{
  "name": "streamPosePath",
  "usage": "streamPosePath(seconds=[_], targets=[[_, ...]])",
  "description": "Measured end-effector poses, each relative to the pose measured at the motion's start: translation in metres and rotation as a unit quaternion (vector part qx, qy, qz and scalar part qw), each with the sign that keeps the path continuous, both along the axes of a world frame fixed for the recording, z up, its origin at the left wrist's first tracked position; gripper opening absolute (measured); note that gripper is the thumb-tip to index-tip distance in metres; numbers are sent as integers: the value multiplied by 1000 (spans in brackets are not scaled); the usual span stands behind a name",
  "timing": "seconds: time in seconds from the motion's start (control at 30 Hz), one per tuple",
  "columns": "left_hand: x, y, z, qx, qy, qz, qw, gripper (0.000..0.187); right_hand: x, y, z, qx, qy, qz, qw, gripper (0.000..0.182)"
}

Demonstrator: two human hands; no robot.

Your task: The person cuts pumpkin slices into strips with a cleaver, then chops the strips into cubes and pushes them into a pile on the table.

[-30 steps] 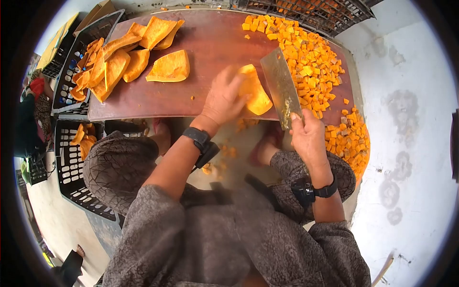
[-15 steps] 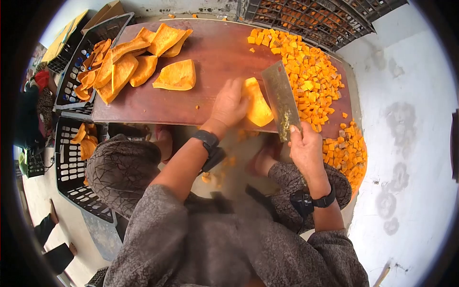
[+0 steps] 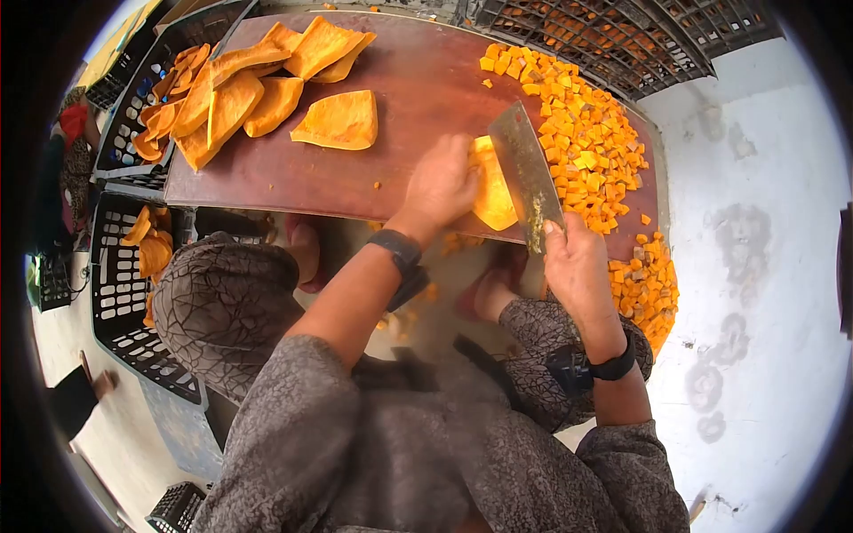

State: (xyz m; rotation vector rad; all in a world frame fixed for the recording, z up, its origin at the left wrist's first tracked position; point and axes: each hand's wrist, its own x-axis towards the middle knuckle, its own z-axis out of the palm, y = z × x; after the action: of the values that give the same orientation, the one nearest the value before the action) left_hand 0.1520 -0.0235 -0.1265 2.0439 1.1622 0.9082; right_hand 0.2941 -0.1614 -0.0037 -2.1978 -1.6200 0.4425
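My right hand (image 3: 582, 262) is wrapped round the handle of a cleaver (image 3: 528, 173). Its broad blade stands along the right side of a flat orange pumpkin slab (image 3: 493, 188) near the front edge of the table. On the slab's left side, my left hand (image 3: 440, 182) grips it with curled fingers, a little smeared by motion. Right of the blade lies a big heap of pumpkin cubes (image 3: 586, 151). A single pumpkin piece (image 3: 342, 122) rests farther left, beside a pile of large pumpkin pieces (image 3: 233, 99).
The reddish-brown table (image 3: 418, 71) spans in front of my knees. Black crates (image 3: 120, 275) with pumpkin pieces stand at the left, and another black crate (image 3: 613, 40) is at the back right. Cubes also fill something at the front right corner (image 3: 647, 289). A white wall (image 3: 755, 222) borders the right.
The view has shifted slightly. My left hand still holds the slab, and the cleaver blade now stands closer against it, covering its right edge.
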Motion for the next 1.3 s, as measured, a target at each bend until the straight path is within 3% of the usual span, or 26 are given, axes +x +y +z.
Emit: streamPosePath(seconds=[0.37, 0.53, 0.93, 1.07, 1.17, 1.23, 1.3], targets=[[0, 2, 0, -11, -7, 3, 1000, 39, -5, 5, 10, -18, -10, -11, 1000, 21], [0, 2, 0, -15, -13, 4, 1000, 39, -8, 6, 8, 8, -60, 42, 997, 21], [-2, 5, 2, -42, -20, -4, 999, 38, -21, 23, 25, -67, -122, 77, 987, 19], [-1, 5, 1, -46, -25, 6, 999, 37, -17, 32, 14, -40, -115, 63, 991, 18], [0, 4, 3, -50, -29, 11, 998, 36, -12, 31, 22, -25, -140, 121, 982, 17], [0, 4, 0, -45, -38, 7, 998, 36, -9, 28, 28, -53, -93, 74, 991, 27], [0, 5, -1, -39, -49, 6, 998, 35, -15, 29, 37, -71, -119, 87, 987, 27]])
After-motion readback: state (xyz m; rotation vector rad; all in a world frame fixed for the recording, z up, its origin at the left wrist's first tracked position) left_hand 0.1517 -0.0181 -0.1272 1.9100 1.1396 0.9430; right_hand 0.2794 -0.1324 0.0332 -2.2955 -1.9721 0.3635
